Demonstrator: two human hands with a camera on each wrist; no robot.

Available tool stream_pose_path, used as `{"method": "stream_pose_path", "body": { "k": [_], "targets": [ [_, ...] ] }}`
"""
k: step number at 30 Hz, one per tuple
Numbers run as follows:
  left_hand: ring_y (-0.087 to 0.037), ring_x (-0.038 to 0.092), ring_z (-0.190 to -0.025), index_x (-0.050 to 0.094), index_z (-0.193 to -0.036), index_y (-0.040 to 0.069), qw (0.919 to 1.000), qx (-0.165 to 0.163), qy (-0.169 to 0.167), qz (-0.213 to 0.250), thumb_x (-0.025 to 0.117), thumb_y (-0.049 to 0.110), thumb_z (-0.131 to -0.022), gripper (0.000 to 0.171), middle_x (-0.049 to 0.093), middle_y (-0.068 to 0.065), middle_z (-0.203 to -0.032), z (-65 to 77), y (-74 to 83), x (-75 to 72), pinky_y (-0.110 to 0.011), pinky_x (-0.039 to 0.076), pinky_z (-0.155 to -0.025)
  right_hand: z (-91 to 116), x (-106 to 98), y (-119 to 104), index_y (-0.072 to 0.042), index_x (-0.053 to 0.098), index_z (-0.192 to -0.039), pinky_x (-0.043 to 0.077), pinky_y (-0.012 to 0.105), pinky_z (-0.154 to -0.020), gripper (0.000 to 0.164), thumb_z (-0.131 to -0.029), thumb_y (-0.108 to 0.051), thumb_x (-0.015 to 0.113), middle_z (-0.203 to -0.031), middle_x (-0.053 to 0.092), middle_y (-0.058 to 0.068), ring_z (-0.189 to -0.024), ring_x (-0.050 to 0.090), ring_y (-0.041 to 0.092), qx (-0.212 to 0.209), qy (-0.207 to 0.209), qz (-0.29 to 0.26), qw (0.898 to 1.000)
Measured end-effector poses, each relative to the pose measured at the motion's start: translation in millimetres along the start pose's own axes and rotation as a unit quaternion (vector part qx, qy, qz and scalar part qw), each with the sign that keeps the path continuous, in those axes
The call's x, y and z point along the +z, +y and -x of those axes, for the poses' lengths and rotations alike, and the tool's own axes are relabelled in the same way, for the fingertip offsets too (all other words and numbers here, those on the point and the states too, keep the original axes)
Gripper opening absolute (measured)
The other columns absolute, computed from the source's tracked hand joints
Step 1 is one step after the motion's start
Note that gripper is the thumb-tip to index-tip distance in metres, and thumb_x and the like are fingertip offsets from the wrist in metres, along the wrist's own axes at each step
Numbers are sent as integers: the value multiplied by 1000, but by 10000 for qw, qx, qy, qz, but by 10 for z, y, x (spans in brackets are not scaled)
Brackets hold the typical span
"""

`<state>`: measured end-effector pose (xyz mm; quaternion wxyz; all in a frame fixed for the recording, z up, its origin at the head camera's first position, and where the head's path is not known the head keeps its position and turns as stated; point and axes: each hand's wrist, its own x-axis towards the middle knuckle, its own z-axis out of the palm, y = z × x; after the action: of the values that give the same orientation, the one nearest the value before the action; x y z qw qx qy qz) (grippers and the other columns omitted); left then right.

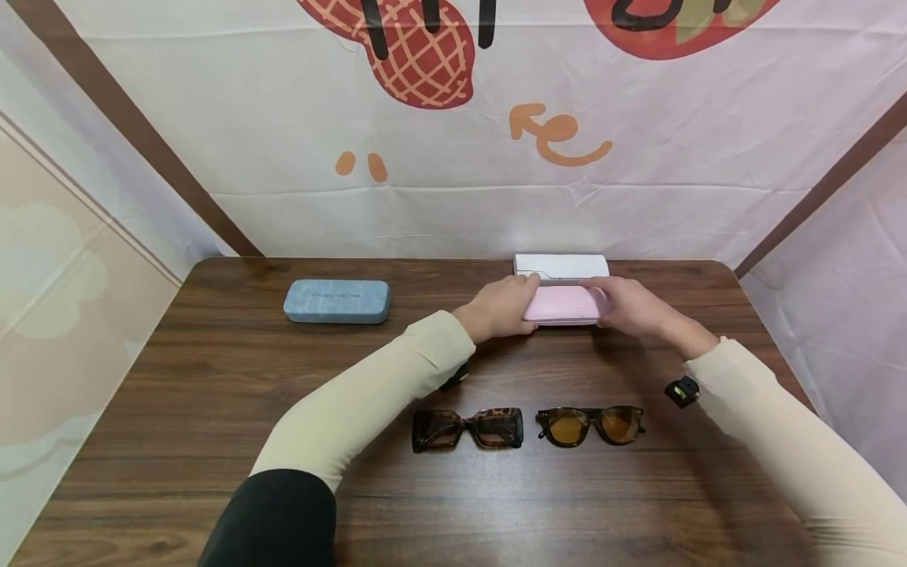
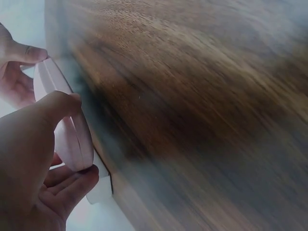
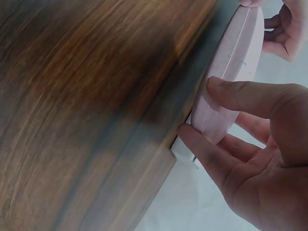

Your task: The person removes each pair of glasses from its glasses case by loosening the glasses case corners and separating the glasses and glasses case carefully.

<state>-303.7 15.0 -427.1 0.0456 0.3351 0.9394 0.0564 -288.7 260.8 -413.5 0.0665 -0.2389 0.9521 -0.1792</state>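
Observation:
Both hands hold a pink glasses case near the back of the table, one at each end. My left hand grips its left end, and in the left wrist view the thumb lies across the case with fingers bent round its tip. The right hand pinches the other end; the right wrist view shows its thumb on one face of the case and a finger at the edge. Right behind it sits a white case, its front partly covered by the pink one.
A blue glasses case lies at the back left of the wooden table. Closer in are tortoiseshell sunglasses and dark-framed glasses with amber lenses, side by side. A printed cloth hangs behind the table's back edge.

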Motion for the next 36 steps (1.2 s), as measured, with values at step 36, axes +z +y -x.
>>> {"method": "stream_pose_path", "body": {
  "k": [36],
  "targets": [
    [-18,62,-104,43,-135,9,9995,-256,-93,-168,73,39,-94,59,60,-5,-117,-136,117,84,-35,55,-80,18,74,124,14,47,-140,39,62,-105,65,-80,8,72,-134,53,38,-125,51,51,-123,81,25,9999]
  ]
}}
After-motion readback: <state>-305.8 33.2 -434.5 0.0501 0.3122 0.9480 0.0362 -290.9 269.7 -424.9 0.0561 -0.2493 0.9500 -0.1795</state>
